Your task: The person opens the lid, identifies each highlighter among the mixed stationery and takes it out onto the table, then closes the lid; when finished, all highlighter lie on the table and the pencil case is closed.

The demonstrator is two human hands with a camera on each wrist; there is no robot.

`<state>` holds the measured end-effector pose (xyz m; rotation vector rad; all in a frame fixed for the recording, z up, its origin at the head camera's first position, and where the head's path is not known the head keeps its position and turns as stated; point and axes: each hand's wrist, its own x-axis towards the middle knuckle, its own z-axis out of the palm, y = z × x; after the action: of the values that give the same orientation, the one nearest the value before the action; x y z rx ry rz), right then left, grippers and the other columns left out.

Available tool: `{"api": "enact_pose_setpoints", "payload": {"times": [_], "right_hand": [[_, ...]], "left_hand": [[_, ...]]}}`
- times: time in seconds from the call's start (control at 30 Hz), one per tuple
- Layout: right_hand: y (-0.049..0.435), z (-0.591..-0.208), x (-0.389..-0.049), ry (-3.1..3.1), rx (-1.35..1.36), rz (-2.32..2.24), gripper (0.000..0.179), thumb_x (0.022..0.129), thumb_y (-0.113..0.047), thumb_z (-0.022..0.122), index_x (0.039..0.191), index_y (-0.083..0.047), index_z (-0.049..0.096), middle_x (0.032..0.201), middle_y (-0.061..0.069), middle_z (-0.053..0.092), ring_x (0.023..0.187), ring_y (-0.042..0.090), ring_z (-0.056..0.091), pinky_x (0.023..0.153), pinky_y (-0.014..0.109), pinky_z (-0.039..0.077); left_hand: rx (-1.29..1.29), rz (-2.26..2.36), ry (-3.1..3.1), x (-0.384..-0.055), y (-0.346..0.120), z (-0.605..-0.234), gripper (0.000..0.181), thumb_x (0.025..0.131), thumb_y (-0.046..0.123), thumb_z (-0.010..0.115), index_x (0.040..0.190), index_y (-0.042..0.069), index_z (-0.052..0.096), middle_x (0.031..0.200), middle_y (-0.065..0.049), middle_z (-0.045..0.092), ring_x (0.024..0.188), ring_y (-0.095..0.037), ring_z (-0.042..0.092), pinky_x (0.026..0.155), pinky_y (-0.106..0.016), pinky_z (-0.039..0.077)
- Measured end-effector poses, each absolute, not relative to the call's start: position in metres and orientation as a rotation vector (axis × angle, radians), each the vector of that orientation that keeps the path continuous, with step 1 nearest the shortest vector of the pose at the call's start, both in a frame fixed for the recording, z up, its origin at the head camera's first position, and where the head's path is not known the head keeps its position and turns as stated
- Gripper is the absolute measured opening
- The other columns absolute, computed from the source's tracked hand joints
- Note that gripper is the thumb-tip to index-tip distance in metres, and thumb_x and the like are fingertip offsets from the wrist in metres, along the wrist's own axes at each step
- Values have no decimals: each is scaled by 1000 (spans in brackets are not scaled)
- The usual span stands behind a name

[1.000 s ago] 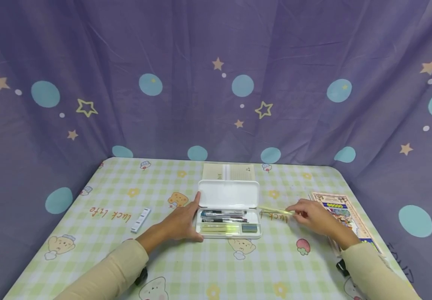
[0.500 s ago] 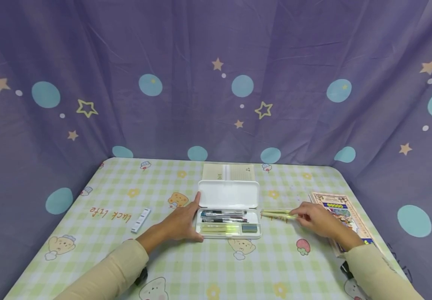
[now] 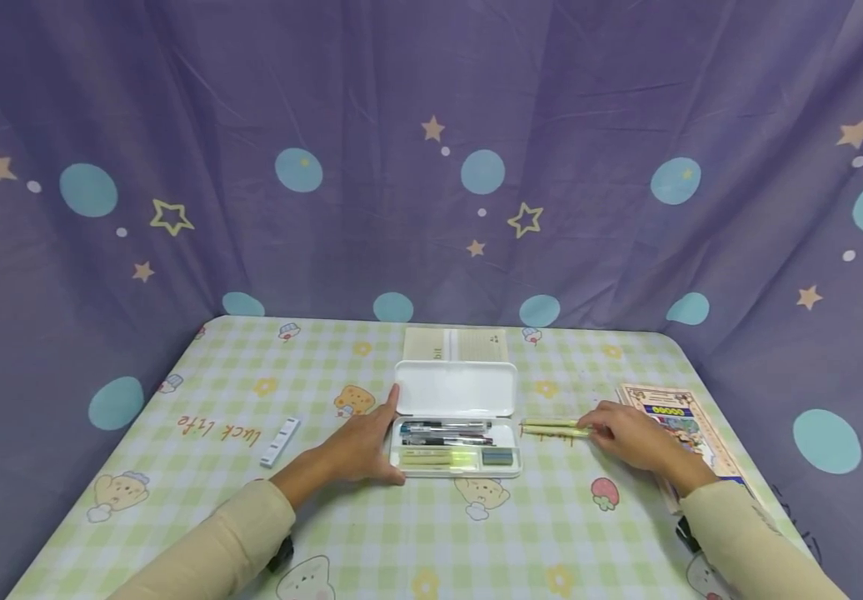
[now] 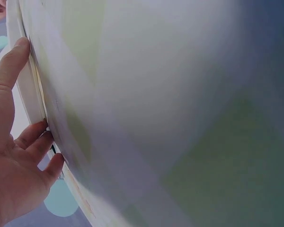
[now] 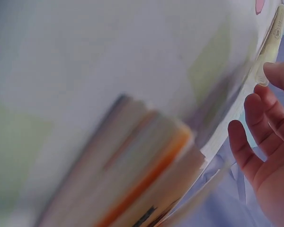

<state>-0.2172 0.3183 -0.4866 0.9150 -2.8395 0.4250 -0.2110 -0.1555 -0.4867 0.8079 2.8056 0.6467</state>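
A white pencil case (image 3: 506, 433) lies with its lid up in the middle of the table. Several dark and clear pens (image 3: 446, 433), pale yellow pens (image 3: 431, 457) and a dark eraser-like block (image 3: 496, 457) are inside. My left hand (image 3: 360, 442) holds the case's left end, thumb at the front corner and fingers by the lid; the left wrist view shows thumb and fingertips against the case edge. To the right of the case, my right hand (image 3: 626, 433) pinches the right ends of two pale yellow pens (image 3: 551, 427) lying side by side. Their gripped ends are partly hidden by the fingers.
A small white-and-blue box (image 3: 280, 442) lies to the left. Behind the lid is a beige notebook (image 3: 456, 343). A stack of printed booklets (image 3: 682, 425) sits by the right forearm, its edges close in the right wrist view. A purple curtain (image 3: 431, 167) hangs behind the table.
The right hand has drawn the pale yellow pens slightly right, away from the case, and they now lie more nearly parallel. The left hand and the case have stayed put.
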Motion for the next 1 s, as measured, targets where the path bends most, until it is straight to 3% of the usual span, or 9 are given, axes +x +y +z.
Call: {"api": "enact_pose_setpoints", "payload": {"times": [0.33, 0.57, 1.0], "right_hand": [[314, -488, -218, -2851, 845, 360, 22, 89, -9, 75, 104, -26, 77, 80, -16, 54, 63, -4, 38, 60, 22, 37], [313, -488, -220, -2807, 820, 342, 20, 85, -7, 78, 98, -22, 75, 82, -13, 60, 68, -2, 47, 63, 26, 46], [308, -485, -222, -2818, 836, 373, 17, 87, -11, 76, 100, -21, 74, 85, -12, 62, 70, -3, 50, 64, 26, 48]], "left_hand": [[786, 637, 2816, -211, -155, -485, 148, 64, 53, 93, 163, 2, -5, 161, -21, 39, 138, -34, 52, 114, -46, 43], [750, 655, 2802, -210, -154, -484, 149, 63, 53, 94, 163, 2, -4, 161, -21, 39, 138, -36, 52, 115, -48, 42], [739, 648, 2808, -211, -153, -484, 149, 63, 54, 94, 163, 3, -4, 161, -19, 40, 137, -34, 52, 115, -47, 43]]}}
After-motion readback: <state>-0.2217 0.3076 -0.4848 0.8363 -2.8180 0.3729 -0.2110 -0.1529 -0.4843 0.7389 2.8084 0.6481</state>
